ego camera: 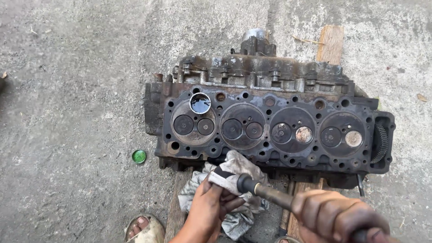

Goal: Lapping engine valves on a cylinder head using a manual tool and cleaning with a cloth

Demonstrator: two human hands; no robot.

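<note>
Two hands work just below the cylinder head (270, 128), which lies on wooden planks (330, 42) on the concrete floor (67, 90). My left hand (211, 209) presses a grey rag (234, 180) around the tip of a long tool (265, 192), fingers curled on the cloth. My right hand (335, 216) is clenched on the handle. Nearby lies a green cap (139, 156).

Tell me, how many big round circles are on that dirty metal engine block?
4 big circles sit in a row on the engine block: far left, left-middle, right-middle, far right. None seems hidden.
</note>
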